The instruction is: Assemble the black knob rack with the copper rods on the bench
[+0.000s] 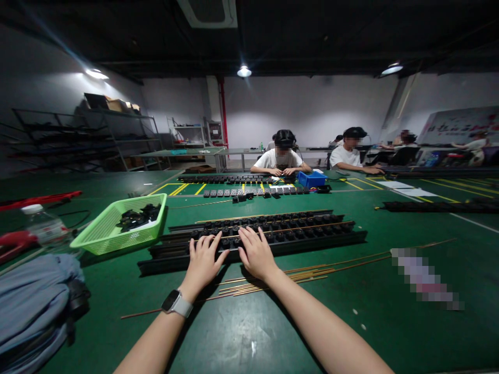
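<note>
Long black strips (312, 236) filled with rows of small black socket modules lie across the green table (273, 322) in front of me. My left hand (202, 259), with a watch on its wrist, rests on the near strip with its fingers spread flat over the modules. My right hand (255, 253) lies beside it, fingers stretched out on the same strip. A thin copper rod (296, 227) runs along the modules. Neither hand holds anything.
Several loose copper rods (312, 272) lie just behind my wrists. A green basket (117, 228) of black parts stands to the left, with a water bottle (44, 226) and grey cloth (31, 301) nearer. Two people sit across the table by a blue bin (312, 179) and more strips (440, 206).
</note>
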`<state>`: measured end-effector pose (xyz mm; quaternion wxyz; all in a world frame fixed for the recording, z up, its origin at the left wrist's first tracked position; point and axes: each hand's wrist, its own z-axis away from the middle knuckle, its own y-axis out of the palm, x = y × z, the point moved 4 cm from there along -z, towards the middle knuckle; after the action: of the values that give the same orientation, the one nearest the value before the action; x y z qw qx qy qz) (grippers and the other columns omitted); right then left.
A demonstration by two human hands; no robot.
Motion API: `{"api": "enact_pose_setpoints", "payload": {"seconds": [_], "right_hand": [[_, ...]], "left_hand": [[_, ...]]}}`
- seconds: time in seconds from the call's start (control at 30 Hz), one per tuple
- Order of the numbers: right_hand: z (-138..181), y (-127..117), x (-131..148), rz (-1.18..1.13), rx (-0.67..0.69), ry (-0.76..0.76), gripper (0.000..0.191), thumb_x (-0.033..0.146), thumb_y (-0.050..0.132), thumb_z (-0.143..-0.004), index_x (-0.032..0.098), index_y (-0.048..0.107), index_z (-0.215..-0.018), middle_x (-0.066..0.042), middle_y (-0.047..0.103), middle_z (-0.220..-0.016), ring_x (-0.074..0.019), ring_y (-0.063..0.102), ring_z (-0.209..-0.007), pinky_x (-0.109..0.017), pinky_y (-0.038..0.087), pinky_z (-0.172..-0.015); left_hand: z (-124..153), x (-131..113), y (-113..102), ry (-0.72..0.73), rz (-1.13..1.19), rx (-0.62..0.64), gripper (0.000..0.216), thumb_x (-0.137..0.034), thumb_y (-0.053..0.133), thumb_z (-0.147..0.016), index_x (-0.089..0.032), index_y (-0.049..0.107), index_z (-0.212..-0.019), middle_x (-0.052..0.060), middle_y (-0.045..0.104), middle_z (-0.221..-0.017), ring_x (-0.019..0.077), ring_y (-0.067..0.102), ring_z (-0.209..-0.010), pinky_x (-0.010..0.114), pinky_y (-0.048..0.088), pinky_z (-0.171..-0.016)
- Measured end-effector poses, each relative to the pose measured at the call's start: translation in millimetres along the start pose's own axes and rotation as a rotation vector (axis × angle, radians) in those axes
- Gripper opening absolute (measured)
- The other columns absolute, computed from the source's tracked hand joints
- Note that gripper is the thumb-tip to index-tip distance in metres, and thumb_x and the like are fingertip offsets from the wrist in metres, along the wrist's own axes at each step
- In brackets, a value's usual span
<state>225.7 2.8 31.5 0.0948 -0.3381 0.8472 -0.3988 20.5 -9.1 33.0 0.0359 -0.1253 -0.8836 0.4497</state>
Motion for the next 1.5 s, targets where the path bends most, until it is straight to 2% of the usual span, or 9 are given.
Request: {"api": "enact_pose_setpoints", "payload": {"seconds": [0.3, 0.83, 1.0, 1.37, 1.5], "right_hand": [[0, 1, 0, -0.004, 0.011, -0.004, 0.059, 0.034, 0.049, -0.111, 0.019, 0.041, -0.168, -0.011, 0.049, -0.169, -0.0290, 0.038, -0.160, -0.059, 0.016, -0.136], [0, -3, -12, 0.019, -0.002, 0.062, 0.056, 0.035, 0.049, -0.111, 0.015, 0.047, -0.164, -0.014, 0.051, -0.166, -0.0288, 0.042, -0.157, -0.054, 0.023, -0.134], [0, -7, -20, 0.026, -0.004, 0.107, 0.050, 0.036, 0.048, -0.112, 0.014, 0.056, -0.156, -0.013, 0.059, -0.160, -0.0295, 0.049, -0.151, -0.054, 0.026, -0.133], [0, -14, -33, 0.064, -0.063, 0.161, 0.042, 0.030, 0.048, -0.111, 0.017, 0.066, -0.146, -0.012, 0.071, -0.146, -0.0266, 0.062, -0.139, -0.048, 0.034, -0.129], [0, -15, -31, 0.080, -0.065, 0.158, 0.044, 0.030, 0.046, -0.112, 0.017, 0.062, -0.151, -0.011, 0.067, -0.152, -0.0263, 0.057, -0.145, -0.047, 0.033, -0.129]], "left_hand": [[0, 0, 1, -0.002, -0.008, 0.012, 0.065, -0.056, 0.049, -0.106, -0.024, 0.050, -0.162, 0.017, 0.065, -0.146, 0.0371, 0.051, -0.142, 0.074, 0.022, -0.127], [0, 1, 1, 0.006, -0.021, 0.021, 0.065, -0.055, 0.048, -0.107, -0.022, 0.048, -0.163, 0.017, 0.064, -0.147, 0.0364, 0.051, -0.141, 0.073, 0.021, -0.128], [-1, 1, 1, 0.015, -0.036, 0.006, 0.066, -0.057, 0.049, -0.106, -0.022, 0.049, -0.163, 0.017, 0.065, -0.145, 0.0367, 0.052, -0.140, 0.073, 0.024, -0.127], [-1, 0, -1, 0.007, -0.049, 0.011, 0.066, -0.056, 0.050, -0.106, -0.022, 0.050, -0.162, 0.016, 0.066, -0.145, 0.0371, 0.053, -0.140, 0.073, 0.024, -0.127], [-1, 1, 0, 0.003, -0.045, 0.009, 0.066, -0.057, 0.050, -0.106, -0.024, 0.050, -0.163, 0.016, 0.066, -0.146, 0.0375, 0.053, -0.141, 0.073, 0.025, -0.127]]}}
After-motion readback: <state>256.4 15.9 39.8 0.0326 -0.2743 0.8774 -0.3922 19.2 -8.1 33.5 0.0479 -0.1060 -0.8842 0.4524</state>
